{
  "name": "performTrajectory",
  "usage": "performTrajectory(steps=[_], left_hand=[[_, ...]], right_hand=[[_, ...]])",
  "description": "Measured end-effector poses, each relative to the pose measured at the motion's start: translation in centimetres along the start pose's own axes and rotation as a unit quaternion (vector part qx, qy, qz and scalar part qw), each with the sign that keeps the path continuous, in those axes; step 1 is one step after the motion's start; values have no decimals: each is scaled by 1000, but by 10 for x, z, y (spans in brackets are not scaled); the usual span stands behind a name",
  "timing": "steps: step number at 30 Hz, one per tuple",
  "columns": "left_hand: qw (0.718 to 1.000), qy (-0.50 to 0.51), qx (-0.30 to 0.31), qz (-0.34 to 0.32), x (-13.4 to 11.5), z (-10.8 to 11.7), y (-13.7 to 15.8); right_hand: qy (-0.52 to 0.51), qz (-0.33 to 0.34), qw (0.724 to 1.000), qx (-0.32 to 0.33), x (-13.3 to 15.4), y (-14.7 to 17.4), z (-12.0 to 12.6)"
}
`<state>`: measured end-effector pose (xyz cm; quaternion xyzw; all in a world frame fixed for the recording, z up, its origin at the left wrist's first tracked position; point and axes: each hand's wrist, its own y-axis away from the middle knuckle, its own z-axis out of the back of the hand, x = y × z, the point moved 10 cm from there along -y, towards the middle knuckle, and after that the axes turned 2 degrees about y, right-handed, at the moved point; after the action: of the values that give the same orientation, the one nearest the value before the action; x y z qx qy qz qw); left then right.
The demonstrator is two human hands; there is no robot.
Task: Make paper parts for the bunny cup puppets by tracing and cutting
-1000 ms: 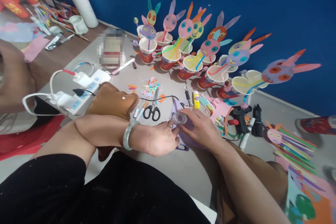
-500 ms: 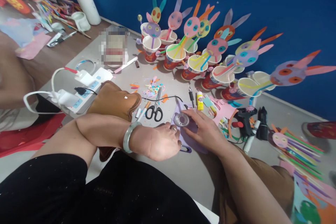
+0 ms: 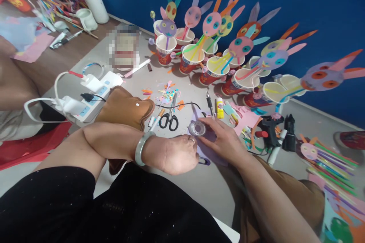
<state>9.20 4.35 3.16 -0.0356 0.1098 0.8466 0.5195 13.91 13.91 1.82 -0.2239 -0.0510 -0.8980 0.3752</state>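
A clear, round roll of tape (image 3: 197,128) lies flat on a sheet of purple paper (image 3: 209,147). My right hand (image 3: 225,138) curls its fingers and thumb about the roll's right side. Beside the roll's near left edge, my left hand (image 3: 179,155) is closed, palm down, with a ring and a pale bangle. From under its fingers pokes the dark purple, slotted end of a slim tool (image 3: 204,161); the rest of the tool is hidden. Black-handled scissors (image 3: 169,121) lie left of the paper. A pen (image 3: 209,103) and a yellow glue stick (image 3: 219,108) lie beyond it.
Paper cups (image 3: 192,59) with paper rabbit heads line the blue wall. A power strip (image 3: 99,97) and brown cushion (image 3: 125,108) are at left. Paper scraps (image 3: 169,94) lie mid-table. At right are a black glue gun (image 3: 270,131) and coloured straws (image 3: 333,167). Another person's arm (image 3: 15,79) is far left.
The whole view has shifted slightly, so the cups and tools sit a little further right. Both hands keep nearly the same hold beside the roll.
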Motion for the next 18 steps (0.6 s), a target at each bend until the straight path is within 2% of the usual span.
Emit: performTrajectory(steps=[6, 9, 11, 13, 15, 18], left_hand=[[999, -9, -40, -5, 1, -5, 0], [997, -11, -77, -17, 0, 11, 6], [995, -15, -98, -3, 3, 26, 11], [994, -45, -98, 11, 5, 34, 14], [991, -85, -90, 54, 13, 36, 14], [986, -134, -63, 82, 20, 29, 12]], right_hand=[[8, 5, 1000, -6, -1, 0, 0], [8, 7, 1000, -11, 0, 0, 1], [9, 2, 1000, -9, -1, -1, 1], [12, -5, 1000, -6, -3, -1, 1], [13, -8, 1000, -3, -4, 0, -1], [10, -7, 1000, -1, -3, 0, -3]])
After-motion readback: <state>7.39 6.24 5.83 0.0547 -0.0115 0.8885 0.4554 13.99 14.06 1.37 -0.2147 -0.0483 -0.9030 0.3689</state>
